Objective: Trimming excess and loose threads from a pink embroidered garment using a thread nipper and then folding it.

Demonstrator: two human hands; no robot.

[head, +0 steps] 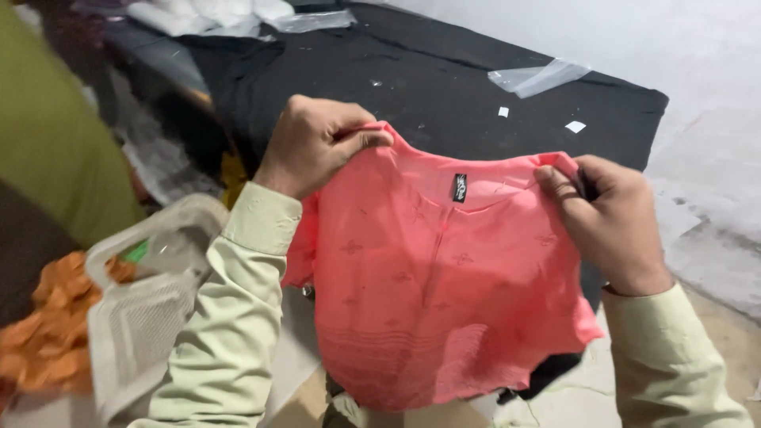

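Coral-pink garment (444,293) held up in the air by its shoulders, in front of the near edge of the black-covered table (444,87); left hand (313,147) pinched closed on the left shoulder seam, right hand (610,218) closed on the right shoulder; hem hanging loose below. Risk of slip: thin fabric, fingertip grip only; a slack pinch drops one shoulder. Risk of snag: pale plastic basket (151,301) just beside the left sleeve, possibly catching the hem. Open room across the table middle; clear plastic wrap (539,78) and paper scraps (575,126) near the far right corner; orange cloth (47,333) at far left
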